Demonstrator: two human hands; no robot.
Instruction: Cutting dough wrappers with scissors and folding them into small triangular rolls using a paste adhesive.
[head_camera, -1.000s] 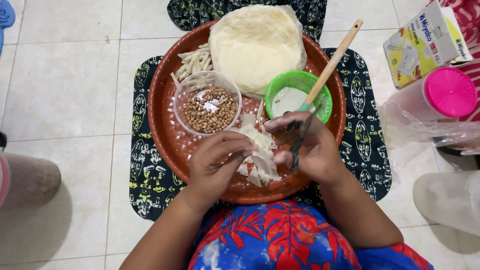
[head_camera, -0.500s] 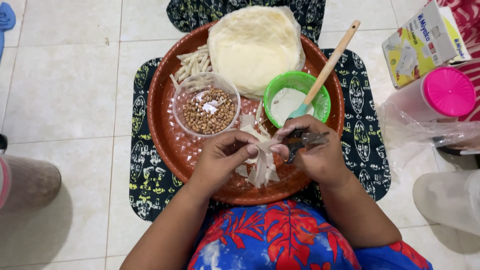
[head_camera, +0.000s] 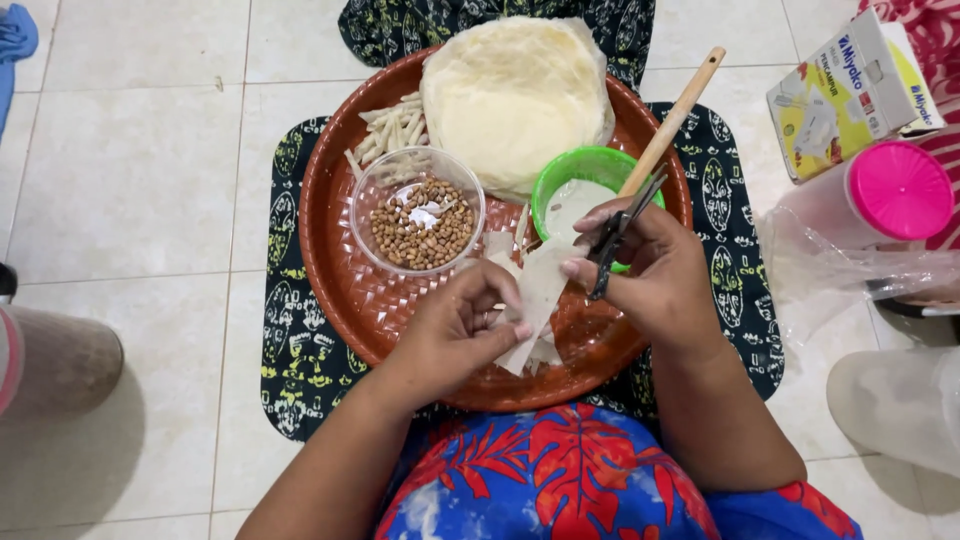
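Together, left hand (head_camera: 455, 330) and right hand (head_camera: 655, 270) (gripping scissors (head_camera: 615, 235)) hold a pale wrapper (head_camera: 535, 300).

Scissors (head_camera: 615, 240): handles buried in right hand (head_camera: 665, 280); only the dark blades show. Open or closed angle of blades too small to tell.
Wrapper strip (head_camera: 535, 300): lower end covered by left hand (head_camera: 455, 335); where the fingers pinch it is hidden.
Green bowl (head_camera: 580, 175): near rim behind right-hand fingers; contents pale, kind unclear.
Spoon (head_camera: 675, 115): only the wooden handle shows; head is down in the bowl.
Wrapper stack (head_camera: 515, 90): top edge cut by upper frame edge.
Tray (head_camera: 335, 250): near rim covered by forearms.
Box (head_camera: 850, 90), upper right: partly cut off.
Cloth (head_camera: 15, 40), upper left: cut by frame edge.
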